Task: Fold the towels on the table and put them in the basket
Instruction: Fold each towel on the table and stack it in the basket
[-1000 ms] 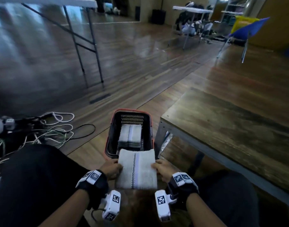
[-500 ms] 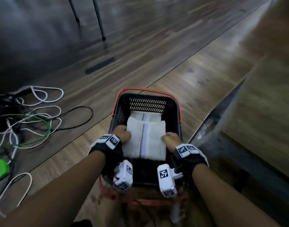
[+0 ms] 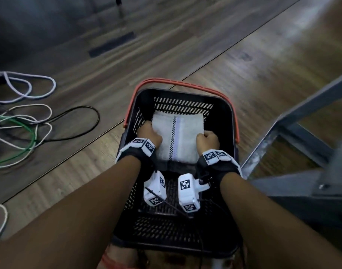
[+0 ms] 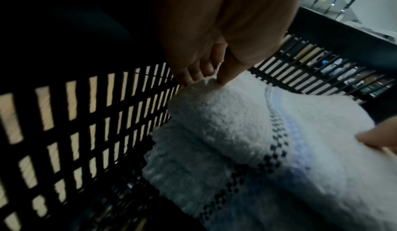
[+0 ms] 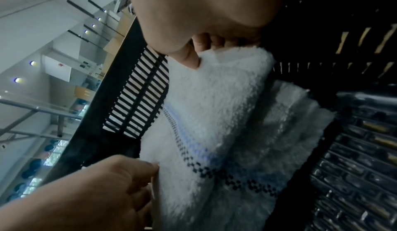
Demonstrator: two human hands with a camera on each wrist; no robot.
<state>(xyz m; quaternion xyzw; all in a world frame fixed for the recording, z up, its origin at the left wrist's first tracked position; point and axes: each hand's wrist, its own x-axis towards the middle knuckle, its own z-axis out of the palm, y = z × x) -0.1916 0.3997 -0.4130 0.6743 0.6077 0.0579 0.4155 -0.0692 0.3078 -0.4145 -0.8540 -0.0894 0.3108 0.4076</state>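
A folded white towel (image 3: 178, 137) with a dark checked stripe and a pale blue band is inside the black basket (image 3: 229, 121) with a red handle. My left hand (image 3: 149, 132) pinches its left edge between thumb and fingers, as the left wrist view shows at the towel (image 4: 247, 124). My right hand (image 3: 207, 141) pinches the right edge of the towel (image 5: 214, 107). Beneath it lies another folded towel (image 4: 182, 171), also white with the same stripe, on the basket floor. Both hands are down inside the basket.
The basket stands on a wooden floor (image 3: 214, 55). A grey metal table frame (image 3: 294, 129) rises close on the right. Loose white, green and black cables (image 3: 30, 123) lie on the floor to the left.
Both hands carried the folded towel forward from above the basket's near rim and lowered it into the basket, onto the towel lying there. The head view tilted down and closer.
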